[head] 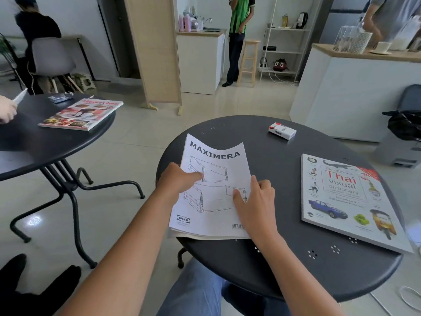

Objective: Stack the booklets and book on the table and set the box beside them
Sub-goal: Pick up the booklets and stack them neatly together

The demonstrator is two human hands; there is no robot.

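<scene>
Booklets [211, 190]: top cover reads "MAXIMERA", IKEA logo, barcode; lie at left edge of desk [273, 258]. Left hand [180, 179] flat, forefinger pressing cover. Right hand [255, 201] loosely curled on right edge, gripping nothing. Book [346, 199], "Thai visual dictionary", right. Box [282, 130], far side, apart.

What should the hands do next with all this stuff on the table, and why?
Probably reach the right hand over for the Thai dictionary and lay it with the booklets. Both hands, left hand too, rest flat on the booklets, which already lie together, while the book sits apart to the right and the small box waits at the far edge.
</scene>
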